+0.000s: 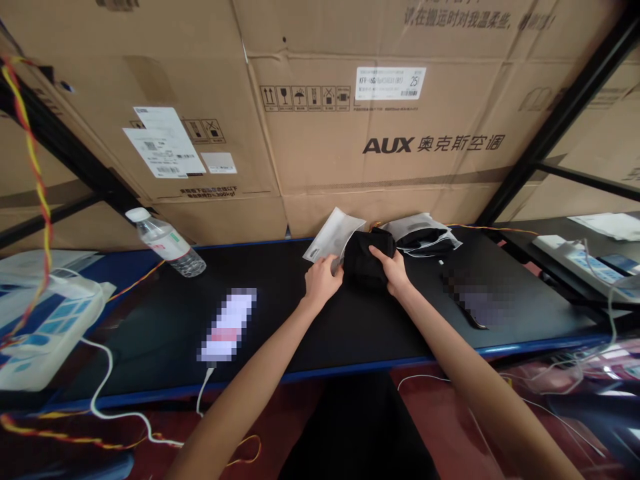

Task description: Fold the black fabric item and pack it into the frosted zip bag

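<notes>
Over the black tabletop (pixel 350 333), our left hand (pixel 323 281) pinches a pale packet (pixel 334 233) slanting toward one o'clock, while the black cloth bundle (pixel 364 259) sits at its two o'clock, nearer our right hand (pixel 396 272), which grips its three-o'clock side.

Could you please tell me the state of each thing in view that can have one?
Plastic bottle: capped, standing; fill level unclear
Left phone: screen lit, cable plugged in
Right phone: lying on the table, screen state unclear
Black fabric item: bunched, in the right hand
Pale plastic pouch: held by the left hand
Other pouch: open, black material inside
AUX cardboard: upright, creased
</notes>
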The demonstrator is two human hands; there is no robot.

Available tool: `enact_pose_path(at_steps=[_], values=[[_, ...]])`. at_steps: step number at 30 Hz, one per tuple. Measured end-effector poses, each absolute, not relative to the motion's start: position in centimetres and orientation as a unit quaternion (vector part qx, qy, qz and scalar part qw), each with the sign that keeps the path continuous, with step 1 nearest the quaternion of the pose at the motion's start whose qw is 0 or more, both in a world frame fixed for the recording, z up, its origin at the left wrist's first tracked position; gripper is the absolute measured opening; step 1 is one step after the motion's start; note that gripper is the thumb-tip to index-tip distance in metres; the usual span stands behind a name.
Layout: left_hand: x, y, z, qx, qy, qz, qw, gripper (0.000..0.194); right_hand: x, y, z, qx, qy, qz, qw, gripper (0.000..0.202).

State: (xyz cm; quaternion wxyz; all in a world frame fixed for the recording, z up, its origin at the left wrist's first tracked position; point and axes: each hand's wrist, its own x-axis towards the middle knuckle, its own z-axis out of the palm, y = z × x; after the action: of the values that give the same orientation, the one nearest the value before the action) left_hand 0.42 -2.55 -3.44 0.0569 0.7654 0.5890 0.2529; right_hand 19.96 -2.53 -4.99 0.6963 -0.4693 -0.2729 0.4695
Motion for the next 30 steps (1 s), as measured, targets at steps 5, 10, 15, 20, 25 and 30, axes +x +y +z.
enact_pose_path(at_steps=[5,10,15,20,25,30], values=[[0.9,-1.0,-3.8,0.769,0.595,0.234,-0.006,0.033,20.0,-2.5,-4.8,-0.475,-0.278,0.473,0.688,0.047],[0.6,0.1,-4.1,0.749,0.611,0.256,0.011,0.024,20.1,-2.4,-4.6,-0.481,-0.279,0.476,0.681,0.045],[0.9,-0.6,-4.2,0.754,0.568,0.330,-0.019,0.027,20.2,-2.6,-4.7,-0.487,-0.296,0.490,0.659,0.044],[1.3,-1.4,-4.0,0.766,0.526,0.367,-0.041,0.029,19.9,-3.1,-4.3,-0.492,-0.305,0.508,0.639,0.043],[1.5,-2.5,-3.7,0.793,0.505,0.339,-0.047,0.018,20.1,-2.6,-4.7,-0.476,-0.231,0.464,0.711,0.048],[2.4,-3.7,-3.4,0.803,0.488,0.340,-0.040,0.020,19.9,-2.6,-4.7,-0.444,-0.217,0.442,0.749,0.052]])
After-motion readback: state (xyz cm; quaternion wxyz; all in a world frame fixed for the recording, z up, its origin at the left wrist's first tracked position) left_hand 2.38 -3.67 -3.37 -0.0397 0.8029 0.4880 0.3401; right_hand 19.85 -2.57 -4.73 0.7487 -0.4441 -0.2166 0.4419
